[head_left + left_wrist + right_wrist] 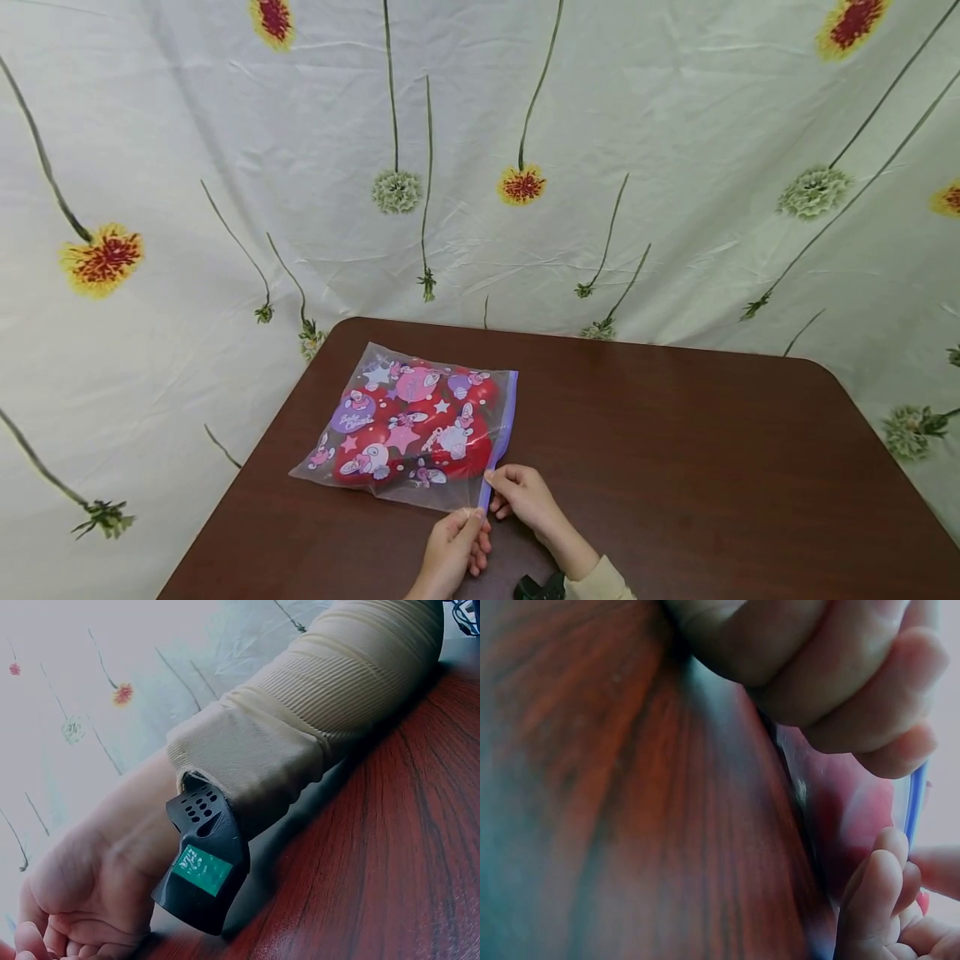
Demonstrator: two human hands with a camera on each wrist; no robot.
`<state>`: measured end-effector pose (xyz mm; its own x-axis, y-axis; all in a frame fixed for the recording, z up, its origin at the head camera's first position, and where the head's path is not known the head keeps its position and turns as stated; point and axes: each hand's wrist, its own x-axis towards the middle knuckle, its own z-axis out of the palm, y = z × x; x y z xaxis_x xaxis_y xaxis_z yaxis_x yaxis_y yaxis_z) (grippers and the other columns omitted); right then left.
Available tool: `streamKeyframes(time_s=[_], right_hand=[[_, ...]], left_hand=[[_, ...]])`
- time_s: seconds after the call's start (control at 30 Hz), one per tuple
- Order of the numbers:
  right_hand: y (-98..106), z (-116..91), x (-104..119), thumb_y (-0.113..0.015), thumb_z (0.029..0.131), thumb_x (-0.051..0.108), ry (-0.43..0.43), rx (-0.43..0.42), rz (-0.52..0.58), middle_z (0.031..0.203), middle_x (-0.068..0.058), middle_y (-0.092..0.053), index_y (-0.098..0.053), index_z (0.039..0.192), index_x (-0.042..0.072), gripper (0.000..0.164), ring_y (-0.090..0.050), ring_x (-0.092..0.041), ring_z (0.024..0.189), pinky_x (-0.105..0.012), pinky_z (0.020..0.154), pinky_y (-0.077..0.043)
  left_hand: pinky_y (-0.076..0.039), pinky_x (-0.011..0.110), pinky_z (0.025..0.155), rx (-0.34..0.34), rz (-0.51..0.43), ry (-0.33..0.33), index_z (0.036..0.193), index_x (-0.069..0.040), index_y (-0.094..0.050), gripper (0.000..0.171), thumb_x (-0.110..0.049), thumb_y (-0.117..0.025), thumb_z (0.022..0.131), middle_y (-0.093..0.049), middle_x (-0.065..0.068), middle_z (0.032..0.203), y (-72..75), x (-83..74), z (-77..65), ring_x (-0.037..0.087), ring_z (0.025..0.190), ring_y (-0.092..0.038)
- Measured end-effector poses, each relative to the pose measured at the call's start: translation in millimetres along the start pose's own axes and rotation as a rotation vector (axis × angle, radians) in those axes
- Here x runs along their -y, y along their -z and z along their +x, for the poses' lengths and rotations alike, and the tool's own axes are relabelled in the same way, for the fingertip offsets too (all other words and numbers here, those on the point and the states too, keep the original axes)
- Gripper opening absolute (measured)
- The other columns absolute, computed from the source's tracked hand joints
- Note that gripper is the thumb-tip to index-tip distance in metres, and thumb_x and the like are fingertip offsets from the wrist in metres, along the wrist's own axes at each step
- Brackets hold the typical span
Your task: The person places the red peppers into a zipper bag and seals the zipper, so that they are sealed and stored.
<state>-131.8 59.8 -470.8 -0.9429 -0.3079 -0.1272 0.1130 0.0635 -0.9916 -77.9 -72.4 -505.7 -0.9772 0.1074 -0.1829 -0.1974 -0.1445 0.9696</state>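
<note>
A see-through zip bag [401, 437], printed with pink and purple stars and cartoon figures, lies flat on the table with red rounded things inside. Its purple zip strip [507, 412] runs along the right side. My left hand [452, 546] pinches the near end of this strip between thumb and fingers. Just beyond it, my right hand [528, 500] pinches the strip too, its other fingers curled under. In the right wrist view, the right fingers [855, 682] loom above the left fingertips [881, 885] at the blue-looking strip. The left wrist view mostly takes in the right forearm and palm.
The dark brown table [675, 450] has rounded far corners and stretches away to the right. A white curtain [465, 250] with printed flowers hangs behind and beside it. A black wrist camera [202, 859] sits at the cuff of the beige right sleeve [247, 750].
</note>
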Motion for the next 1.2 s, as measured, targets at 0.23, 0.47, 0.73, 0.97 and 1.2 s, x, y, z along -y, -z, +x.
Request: streamKeyframes(time_s=[0.23,0.47,0.73,0.97,1.2], right_hand=[[1,14,-21,-0.054,0.094,0.012,0.002,-0.032,0.027,0.059,-0.001,-0.051,-0.057,0.079,-0.009,0.026,-0.051,-0.008,0.055,-0.018,0.048,-0.046],[-1,20,-33,-0.056,0.093,0.018,-0.008,-0.078,0.037,0.059,0.000,-0.052,-0.060,0.084,-0.009,0.029,-0.051,-0.007,0.054,-0.019,0.048,-0.046],[-5,21,-33,-0.056,0.094,0.017,-0.019,-0.141,0.051,0.060,0.001,-0.049,-0.061,0.085,-0.012,0.031,-0.051,-0.007,0.053,-0.020,0.050,-0.048],[-7,22,-32,-0.057,0.093,0.017,-0.029,-0.189,0.059,0.061,0.002,-0.050,-0.062,0.086,-0.013,0.031,-0.051,-0.006,0.053,-0.020,0.051,-0.049],[-9,19,-29,-0.054,0.094,0.022,-0.004,-0.161,0.027,0.059,0.000,-0.050,-0.060,0.085,-0.009,0.033,-0.051,-0.008,0.050,-0.021,0.046,-0.048]], left_hand=[[-0.038,0.013,0.040,0.007,-0.004,-0.010,0.093,0.024,-0.044,0.034,-0.010,-0.043,0.098,-0.049,-0.001,0.061,0.5,-0.2,-0.4,0.003,0.043,-0.046],[-0.037,0.014,0.040,0.001,-0.008,-0.011,0.092,0.023,-0.045,0.034,-0.011,-0.044,0.099,-0.049,0.000,0.060,0.6,0.3,-0.6,0.004,0.042,-0.046],[-0.037,0.013,0.040,0.006,-0.017,-0.004,0.092,0.024,-0.043,0.035,-0.010,-0.044,0.098,-0.048,-0.001,0.058,0.5,-0.7,-0.2,0.003,0.041,-0.044],[-0.037,0.014,0.040,0.011,-0.037,0.003,0.093,0.024,-0.043,0.035,-0.010,-0.043,0.099,-0.048,-0.001,0.058,-0.9,-1.0,-0.1,0.004,0.042,-0.045],[-0.043,0.017,0.042,0.009,-0.092,0.030,0.084,0.012,-0.050,0.030,-0.013,-0.043,0.099,-0.050,0.000,0.060,0.0,0.6,-1.1,0.007,0.044,-0.050]])
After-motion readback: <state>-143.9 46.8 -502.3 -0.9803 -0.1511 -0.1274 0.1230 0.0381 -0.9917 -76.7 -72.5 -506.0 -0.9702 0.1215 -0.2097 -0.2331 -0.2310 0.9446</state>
